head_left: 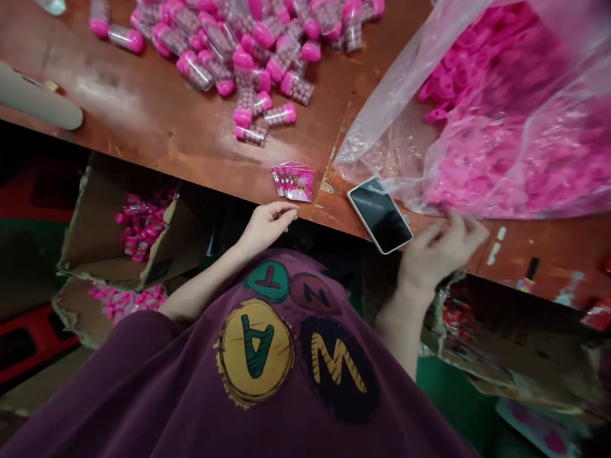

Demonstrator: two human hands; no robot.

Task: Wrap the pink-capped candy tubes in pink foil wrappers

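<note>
My left hand is at the table's front edge, thumb and fingers drawn together in a pinch; anything between them is too small to make out. Just beyond it lies a fanned stack of small pink printed cards. My right hand, blurred, has its fingers apart beside the lower edge of a clear plastic bag. Pink plastic pieces fill this bag. Between my hands a phone with a dark screen lies tilted at the edge, one corner near the bag.
Small clear bottles with pink caps and pink beads are heaped on the wooden table. Below its edge, an open cardboard box holds pink items at left; another carton stands at right. A pale cylinder lies far left.
</note>
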